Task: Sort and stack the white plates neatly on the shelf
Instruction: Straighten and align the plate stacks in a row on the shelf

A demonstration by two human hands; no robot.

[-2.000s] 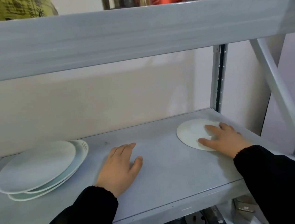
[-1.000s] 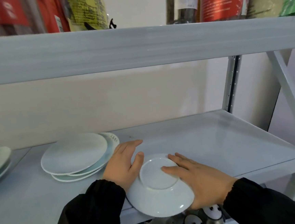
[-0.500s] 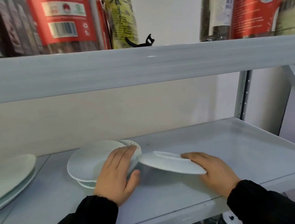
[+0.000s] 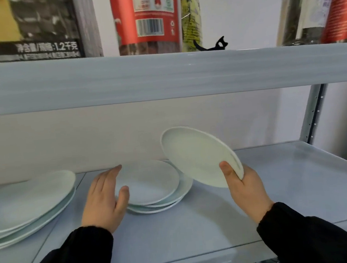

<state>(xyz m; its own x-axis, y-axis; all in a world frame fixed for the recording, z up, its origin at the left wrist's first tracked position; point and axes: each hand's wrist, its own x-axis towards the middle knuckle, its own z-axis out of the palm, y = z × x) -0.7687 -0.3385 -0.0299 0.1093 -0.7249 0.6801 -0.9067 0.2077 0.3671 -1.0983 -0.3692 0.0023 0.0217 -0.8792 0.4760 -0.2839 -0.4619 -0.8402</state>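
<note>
My right hand (image 4: 245,188) grips a small white plate (image 4: 198,157) by its lower rim, thumb on the inner face. The plate is tilted steeply, right side up, just above and to the right of a short stack of white plates (image 4: 152,185) in the middle of the grey shelf (image 4: 289,194). My left hand (image 4: 105,198) lies flat against the left rim of that stack, fingers together, holding nothing. A second stack of larger white plates (image 4: 26,205) sits at the far left of the shelf.
The shelf above (image 4: 163,75) hangs low over the plates and carries red and dark food packages (image 4: 148,18) and bottles. A metal upright (image 4: 313,115) stands at the back right. A beige wall closes the back.
My right hand has lifted the small plate off the shelf, turned it from upside down to face up and tilted, and brought it over the middle stack. My left hand stays at the stack's left rim.
</note>
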